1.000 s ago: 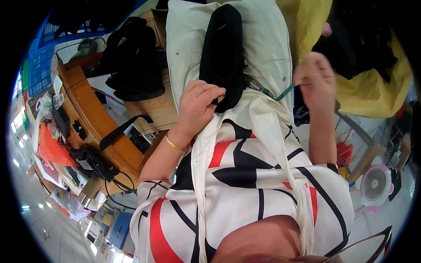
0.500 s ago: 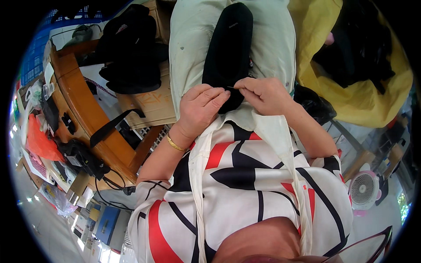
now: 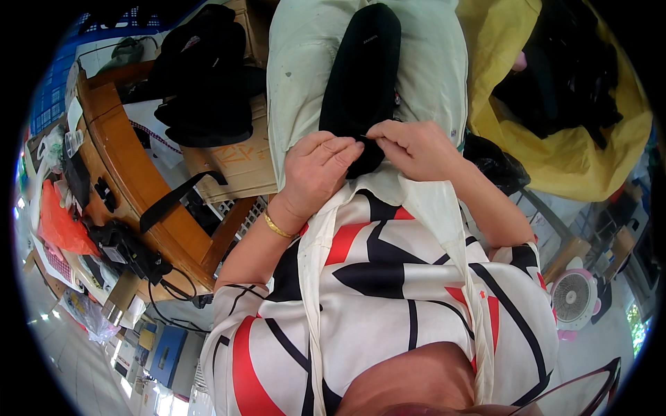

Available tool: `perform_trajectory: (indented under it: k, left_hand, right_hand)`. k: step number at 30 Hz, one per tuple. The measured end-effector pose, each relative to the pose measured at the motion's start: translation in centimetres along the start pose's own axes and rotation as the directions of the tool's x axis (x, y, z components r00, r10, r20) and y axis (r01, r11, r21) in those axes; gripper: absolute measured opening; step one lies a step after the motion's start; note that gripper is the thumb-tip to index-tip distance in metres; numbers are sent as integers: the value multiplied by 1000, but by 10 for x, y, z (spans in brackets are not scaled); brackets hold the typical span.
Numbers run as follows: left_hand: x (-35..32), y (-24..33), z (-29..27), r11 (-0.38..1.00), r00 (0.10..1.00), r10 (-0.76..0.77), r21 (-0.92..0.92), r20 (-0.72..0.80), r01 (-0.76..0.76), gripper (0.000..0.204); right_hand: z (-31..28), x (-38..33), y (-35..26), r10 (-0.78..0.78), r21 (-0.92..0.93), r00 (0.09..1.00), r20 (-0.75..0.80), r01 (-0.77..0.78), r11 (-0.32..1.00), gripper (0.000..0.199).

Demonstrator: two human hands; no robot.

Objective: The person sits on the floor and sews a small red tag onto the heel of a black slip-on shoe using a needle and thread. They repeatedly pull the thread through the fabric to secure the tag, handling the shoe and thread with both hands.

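A black slip-on shoe [image 3: 357,76] lies lengthwise on the pale apron [image 3: 298,55] over my lap, its toe pointing away and its heel toward me. My left hand [image 3: 320,163] is closed at the heel, pinching the rim on its left side. Opposite it, my right hand [image 3: 413,149] pinches thumb against forefinger at the same rim. A thin sliver, which looks like a needle, sits at those fingertips, mostly hidden now. The two sets of fingertips are nearly touching. No thread can be made out.
On the left, black shoes [image 3: 205,114] are piled on a cardboard box [image 3: 236,163] beside a wooden table [image 3: 152,187]. A yellow bag [image 3: 576,177] with black items stands at right, a black plastic bag [image 3: 496,163] beside it. A white fan [image 3: 574,295] is lower right.
My right fingertips have shifted slightly left, closer to my left ones, and less of the needle shows. The shoe and my left hand stay nearly in place.
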State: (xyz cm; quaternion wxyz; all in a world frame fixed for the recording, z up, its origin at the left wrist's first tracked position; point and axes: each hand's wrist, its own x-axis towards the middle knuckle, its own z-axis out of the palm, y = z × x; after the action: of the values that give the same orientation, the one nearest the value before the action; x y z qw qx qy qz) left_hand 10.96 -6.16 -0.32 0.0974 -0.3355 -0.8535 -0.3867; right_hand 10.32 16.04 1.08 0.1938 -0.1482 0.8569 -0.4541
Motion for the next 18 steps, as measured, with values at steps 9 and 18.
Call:
perform_trajectory:
  k: [9, 18]
  left_hand:
    - [-4, 1, 4, 999, 999, -39, 16, -17, 39, 27]
    - [2, 7, -4, 993, 1000, 20, 116, 10, -21, 26]
  right_hand:
    - [6, 12, -11, 149, 165, 987, 63, -158, 974, 9]
    - [-10, 31, -26, -42, -134, 999, 11, 44, 990, 9]
